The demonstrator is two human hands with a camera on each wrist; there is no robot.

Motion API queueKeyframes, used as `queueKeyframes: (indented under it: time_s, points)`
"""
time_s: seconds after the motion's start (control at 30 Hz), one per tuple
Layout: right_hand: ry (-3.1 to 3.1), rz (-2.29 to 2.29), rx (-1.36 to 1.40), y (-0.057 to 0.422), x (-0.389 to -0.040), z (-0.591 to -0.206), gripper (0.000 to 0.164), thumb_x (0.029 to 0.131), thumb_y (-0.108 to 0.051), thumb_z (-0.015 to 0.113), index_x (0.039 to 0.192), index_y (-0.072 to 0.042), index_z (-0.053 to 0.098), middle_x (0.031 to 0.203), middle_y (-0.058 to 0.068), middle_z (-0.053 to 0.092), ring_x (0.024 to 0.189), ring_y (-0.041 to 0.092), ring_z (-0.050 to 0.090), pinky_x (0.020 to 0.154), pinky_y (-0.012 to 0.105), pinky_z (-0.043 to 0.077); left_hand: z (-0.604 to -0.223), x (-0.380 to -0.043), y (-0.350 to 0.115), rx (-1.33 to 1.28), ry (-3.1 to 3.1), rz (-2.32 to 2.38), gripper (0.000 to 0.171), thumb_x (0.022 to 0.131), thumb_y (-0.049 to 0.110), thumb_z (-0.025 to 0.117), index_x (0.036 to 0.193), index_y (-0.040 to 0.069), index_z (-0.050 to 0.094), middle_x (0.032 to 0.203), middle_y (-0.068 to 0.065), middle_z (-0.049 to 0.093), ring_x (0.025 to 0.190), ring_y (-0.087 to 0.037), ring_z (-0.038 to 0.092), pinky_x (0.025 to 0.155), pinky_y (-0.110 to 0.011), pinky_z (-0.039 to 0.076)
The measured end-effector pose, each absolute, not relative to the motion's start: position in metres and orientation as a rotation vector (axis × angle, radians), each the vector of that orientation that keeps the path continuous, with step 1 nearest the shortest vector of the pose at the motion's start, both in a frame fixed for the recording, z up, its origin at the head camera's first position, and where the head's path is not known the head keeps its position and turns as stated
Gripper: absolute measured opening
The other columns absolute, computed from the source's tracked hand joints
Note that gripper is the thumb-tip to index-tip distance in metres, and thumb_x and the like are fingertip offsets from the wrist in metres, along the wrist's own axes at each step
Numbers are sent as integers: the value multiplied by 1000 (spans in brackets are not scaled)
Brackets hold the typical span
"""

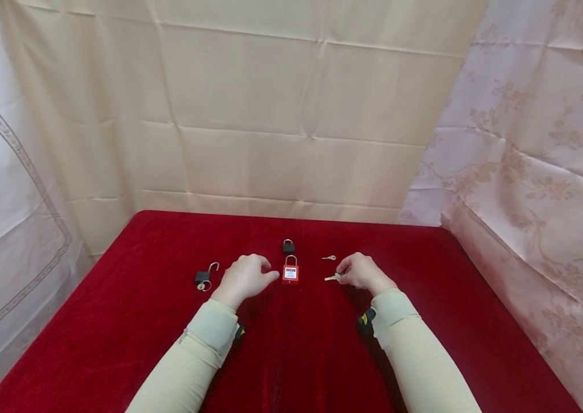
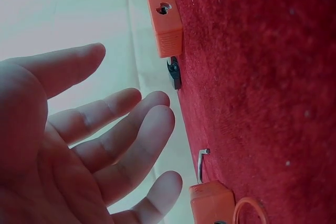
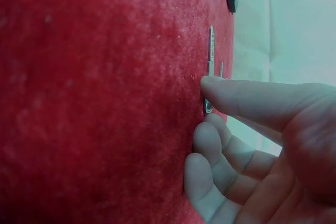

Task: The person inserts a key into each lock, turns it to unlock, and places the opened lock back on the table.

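Note:
My right hand [image 1: 361,272] pinches a brass-coloured key [image 1: 330,278] at its bow, low over the cloth. In the right wrist view the thumb [image 3: 226,94] lies over the key [image 3: 211,51]. A second, smaller key [image 1: 329,257] lies just beyond that hand. My left hand [image 1: 248,277] hovers with relaxed fingers and holds nothing. Right of it lies a red padlock [image 1: 290,274] with a white label, its shackle pointing away. To its left is a dark padlock [image 1: 202,276] with its shackle swung out and a key on a ring [image 1: 203,285].
Beyond the red padlock lies a small black padlock [image 1: 288,248]. A red velvety cloth [image 1: 116,332] covers the table. A cream curtain [image 1: 250,115] hangs behind, with patterned fabric [image 1: 539,143] on the right and white fabric [image 1: 7,172] on the left.

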State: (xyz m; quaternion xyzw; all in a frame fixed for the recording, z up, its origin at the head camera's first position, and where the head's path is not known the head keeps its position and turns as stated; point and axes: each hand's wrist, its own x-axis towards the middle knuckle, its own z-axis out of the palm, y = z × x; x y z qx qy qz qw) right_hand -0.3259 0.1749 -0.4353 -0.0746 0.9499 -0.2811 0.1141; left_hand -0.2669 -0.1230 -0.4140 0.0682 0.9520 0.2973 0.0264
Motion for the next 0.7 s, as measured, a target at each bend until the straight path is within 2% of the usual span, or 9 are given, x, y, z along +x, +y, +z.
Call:
queueKeyframes:
  time_s: [0.3,0.5,0.7]
  points:
    - [2751,-830,-214,174,-326,-434,12,85,-3,80,93,-7,72,78,6,65,65,20,56,56,30,48,-413,-267,-122,205,2946,895,36,94,34,73,120,9,74,110,-7,72,90,-21,66,80,-46,55]
    - [2767,-807,-244,177,-326,-433,15,85,-6,81,81,-9,68,70,5,62,60,18,56,53,29,47,-413,-267,-122,207,2947,894,36,94,34,73,120,8,74,110,-8,72,90,-21,66,79,-45,55]
    - [2800,-736,-324,180,-324,-430,12,85,-9,81,77,-11,73,66,0,64,61,16,58,57,30,47,-414,-267,-123,195,2938,894,36,94,34,73,120,9,74,110,-7,72,88,-20,65,78,-43,55]
